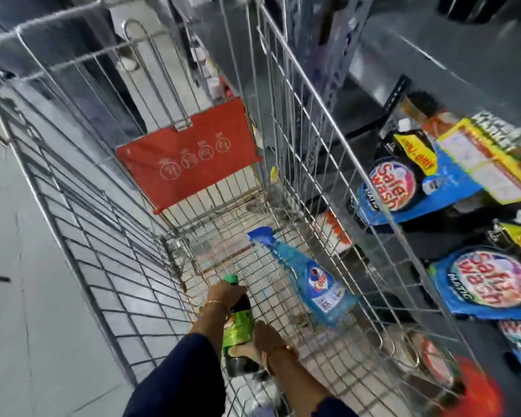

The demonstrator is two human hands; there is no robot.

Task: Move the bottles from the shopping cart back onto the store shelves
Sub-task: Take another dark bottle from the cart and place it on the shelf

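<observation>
Green-labelled bottle (238, 322) | left hand (223, 294) fingers clamped at neck | right hand (263, 341) fingers clamped near base | inside cart (103, 236)

Wire-metal cart (109, 254) (glossy plastic bottles (313, 284))

a shop, a supermarket aisle by the look of it. wire shopping cart (109, 224) of bare metal rods filling most of the view, with a red fold-down child-seat flap (190, 155) printed with round safety pictograms. beside the cart on the right, grey metal store shelves (403, 61) stacked with packaged goods: blue detergent pouches (403, 191) with printed brand labels, and yellow price or offer tags (415, 152) on dark packs. pale tiled floor (18, 296) running along the aisle on the left.
</observation>
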